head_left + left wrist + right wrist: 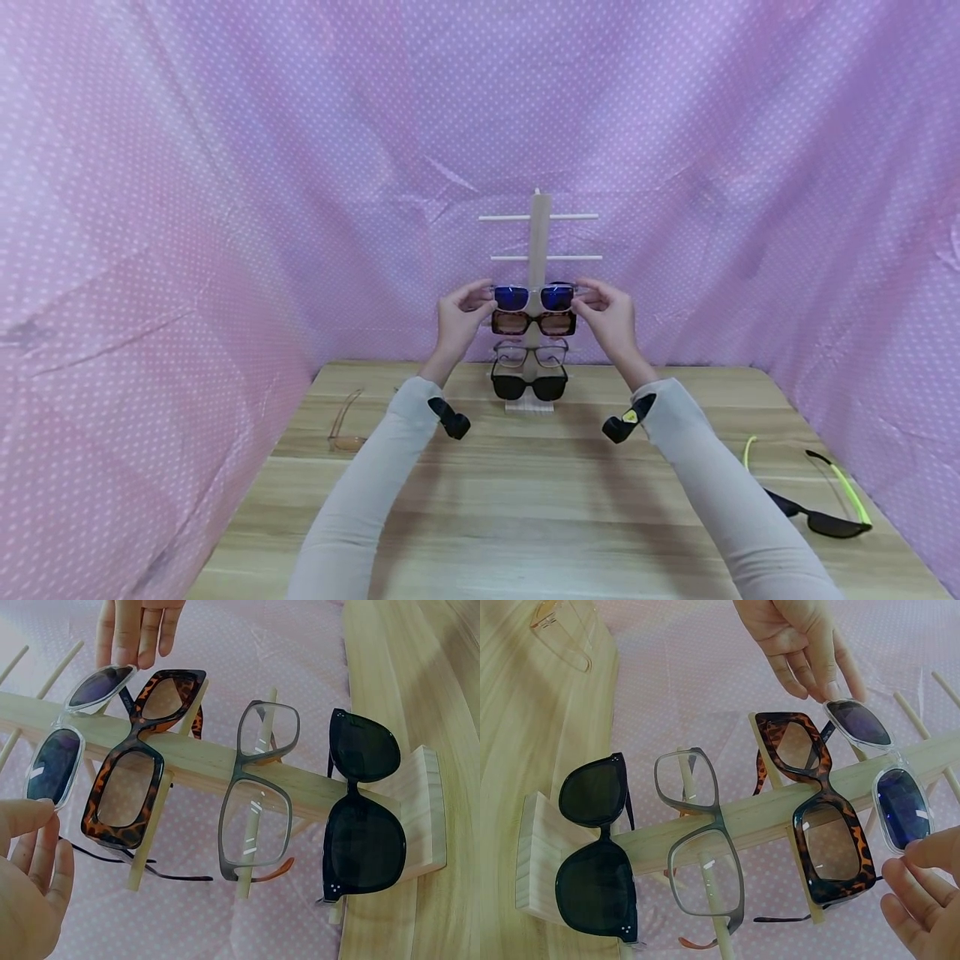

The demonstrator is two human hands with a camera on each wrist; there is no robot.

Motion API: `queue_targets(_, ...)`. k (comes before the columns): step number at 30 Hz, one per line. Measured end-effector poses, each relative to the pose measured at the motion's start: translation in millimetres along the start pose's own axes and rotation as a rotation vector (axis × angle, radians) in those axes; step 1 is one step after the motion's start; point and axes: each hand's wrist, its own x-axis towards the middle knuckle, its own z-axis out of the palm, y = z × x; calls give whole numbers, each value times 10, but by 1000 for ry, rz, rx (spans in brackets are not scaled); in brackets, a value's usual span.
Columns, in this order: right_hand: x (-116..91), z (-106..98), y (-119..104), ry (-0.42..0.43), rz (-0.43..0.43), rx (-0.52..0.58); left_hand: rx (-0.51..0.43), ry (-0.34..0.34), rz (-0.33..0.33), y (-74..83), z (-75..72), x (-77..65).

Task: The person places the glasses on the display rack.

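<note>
Both hands hold a pair of clear-framed sunglasses with blue lenses (512, 298) at the wooden display stand (539, 233). My left hand (457, 320) pinches one outer end of the frame, and my right hand (611, 321) pinches the other. Directly below sit tortoiseshell sunglasses (124, 787) on the stand. Grey-framed eyeglasses (727, 847) come under those, and black sunglasses (529, 387) are lowest, near the base. In both wrist views thumb and fingertips meet at the clear frame's edges, with the lenses facing outward.
Bare pegs (574, 217) cross the upper part of the stand. On the wooden table (495, 517), thin orange-tinted glasses (347, 442) lie at the left and black sunglasses with yellow-green temples (838, 525) at the right. A pink dotted cloth (375, 125) hangs around the table.
</note>
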Motion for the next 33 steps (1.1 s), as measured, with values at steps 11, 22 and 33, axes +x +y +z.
queue_targets(11, -69, -14, -194, -15, 19, -17, -25, 10, 3, -34, -8, -6)
queue_targets(22, -32, -16, 8, -12, 7, 16, -36, 21, -12, -17, -7, -15)
queue_targets(33, -104, -59, -250, -39, 34, 24, -49, 30, -4, -23, -10, -18)
